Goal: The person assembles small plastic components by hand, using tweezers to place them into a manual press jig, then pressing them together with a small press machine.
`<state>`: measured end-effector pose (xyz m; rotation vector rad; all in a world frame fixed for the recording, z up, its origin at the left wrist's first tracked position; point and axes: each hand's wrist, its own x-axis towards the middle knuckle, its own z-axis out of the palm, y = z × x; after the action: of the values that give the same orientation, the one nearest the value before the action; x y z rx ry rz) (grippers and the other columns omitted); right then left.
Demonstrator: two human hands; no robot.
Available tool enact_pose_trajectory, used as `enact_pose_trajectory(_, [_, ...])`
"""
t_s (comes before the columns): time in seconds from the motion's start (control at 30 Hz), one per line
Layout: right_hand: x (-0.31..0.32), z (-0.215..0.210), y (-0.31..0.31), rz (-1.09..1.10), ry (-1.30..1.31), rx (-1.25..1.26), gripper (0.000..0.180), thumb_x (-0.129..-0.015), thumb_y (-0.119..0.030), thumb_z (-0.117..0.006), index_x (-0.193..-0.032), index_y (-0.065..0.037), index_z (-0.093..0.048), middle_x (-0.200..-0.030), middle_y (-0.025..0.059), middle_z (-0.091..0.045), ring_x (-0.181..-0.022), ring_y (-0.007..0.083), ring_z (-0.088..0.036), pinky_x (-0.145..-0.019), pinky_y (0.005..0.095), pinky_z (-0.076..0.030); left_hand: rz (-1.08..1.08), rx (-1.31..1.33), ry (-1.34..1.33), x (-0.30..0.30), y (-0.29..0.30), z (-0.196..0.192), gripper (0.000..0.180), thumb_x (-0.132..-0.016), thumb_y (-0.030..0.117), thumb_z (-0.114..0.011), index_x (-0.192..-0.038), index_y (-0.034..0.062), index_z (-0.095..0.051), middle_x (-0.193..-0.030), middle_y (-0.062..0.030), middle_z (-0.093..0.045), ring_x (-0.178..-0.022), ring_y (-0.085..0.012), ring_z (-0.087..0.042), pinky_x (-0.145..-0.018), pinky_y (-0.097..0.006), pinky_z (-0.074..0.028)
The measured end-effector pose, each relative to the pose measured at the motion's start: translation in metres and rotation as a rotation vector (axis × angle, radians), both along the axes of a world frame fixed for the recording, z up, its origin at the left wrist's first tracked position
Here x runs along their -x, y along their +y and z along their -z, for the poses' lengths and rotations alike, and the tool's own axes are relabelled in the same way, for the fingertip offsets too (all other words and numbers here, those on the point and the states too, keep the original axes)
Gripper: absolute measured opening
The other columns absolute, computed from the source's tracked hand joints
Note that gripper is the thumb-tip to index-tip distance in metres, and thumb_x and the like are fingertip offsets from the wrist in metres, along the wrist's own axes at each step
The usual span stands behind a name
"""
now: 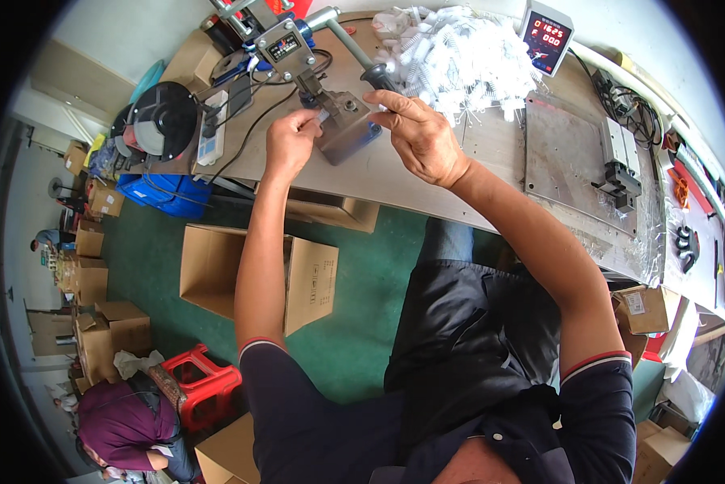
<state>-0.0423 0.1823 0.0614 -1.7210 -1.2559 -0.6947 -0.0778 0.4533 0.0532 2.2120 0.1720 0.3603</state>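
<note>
A bench hand press [286, 50] with a grey metal body stands at the table's edge. Its lever [348, 42] slants down to the right and ends in a black grip [378, 77]. My right hand [420, 139] is closed at the lower end of that grip, its fingers curled and partly hiding it. On the press's left side my left hand [291, 143] pinches a small whitish piece [323, 116] against the metal block [348, 121]. Most of that piece is hidden by my fingertips.
Behind the press lies a heap of clear and white plastic parts [463, 60]. A counter with a red display [546, 36] stands beyond it, a metal plate [560, 153] to the right. Left are a black reel [165, 121] and cables. Cardboard boxes [310, 282] sit below; a person [128, 419] bends near a red stool [209, 387].
</note>
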Motion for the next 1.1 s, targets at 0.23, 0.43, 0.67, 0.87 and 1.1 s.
enact_pose_trajectory(0.23, [-0.011,0.008,0.007,-0.037,-0.018,-0.08,0.026,-0.083,0.006,-0.066,-0.108,0.002,-0.071,-0.135,0.0085,-0.065,-0.091,0.0305,-0.067,-0.08,0.0382,-0.059,0.011,0.082,-0.044,-0.005,0.005,0.004,0.022,-0.099,0.006,-0.064,-0.116,-0.0045,-0.073,-0.088,-0.0024,-0.072,-0.079,-0.008,-0.062,-0.073,-0.023,-0.048])
enact_pose_trajectory(0.43, [-0.011,0.02,0.008,-0.018,-0.059,-0.04,0.005,-0.077,0.007,-0.06,-0.073,0.006,-0.058,-0.141,0.0223,-0.06,-0.108,0.0368,-0.069,-0.085,0.0413,-0.061,-0.007,0.175,-0.101,0.0,0.011,0.02,0.022,-0.098,0.008,-0.066,-0.116,-0.0023,-0.075,-0.087,-0.003,-0.073,-0.079,-0.0072,-0.063,-0.073,-0.024,-0.049])
enact_pose_trajectory(0.67, [-0.003,0.01,-0.002,0.065,-0.04,-0.089,0.021,-0.088,0.0,-0.062,-0.107,0.003,-0.07,-0.141,0.0053,-0.062,-0.087,0.0297,-0.068,-0.072,0.0396,-0.061,0.001,0.132,-0.086,-0.009,0.001,0.013,0.021,-0.098,0.009,-0.067,-0.115,-0.0015,-0.076,-0.087,-0.0034,-0.073,-0.078,-0.0075,-0.062,-0.071,-0.025,-0.048])
enact_pose_trajectory(0.87, [0.014,-0.023,-0.014,0.053,0.005,-0.026,0.023,-0.088,0.0,-0.059,-0.108,0.002,-0.07,-0.138,0.0088,-0.063,-0.089,0.031,-0.07,-0.074,0.0397,-0.061,-0.117,-0.47,-0.321,0.005,-0.015,0.014,0.02,-0.091,0.003,-0.067,-0.108,0.0064,-0.077,-0.097,-0.0139,-0.075,-0.087,-0.0337,-0.073,-0.074,-0.04,-0.056])
enact_pose_trajectory(1.1, [0.012,-0.014,-0.011,0.048,-0.029,0.037,0.027,-0.088,0.0,-0.059,-0.113,0.002,-0.07,-0.141,0.0079,-0.06,-0.092,0.0293,-0.069,-0.075,0.0384,-0.061,-0.111,-0.491,-0.5,0.003,-0.012,0.025,0.022,-0.09,0.001,-0.068,-0.109,0.0072,-0.076,-0.099,-0.0143,-0.075,-0.086,-0.0334,-0.073,-0.076,-0.039,-0.057])
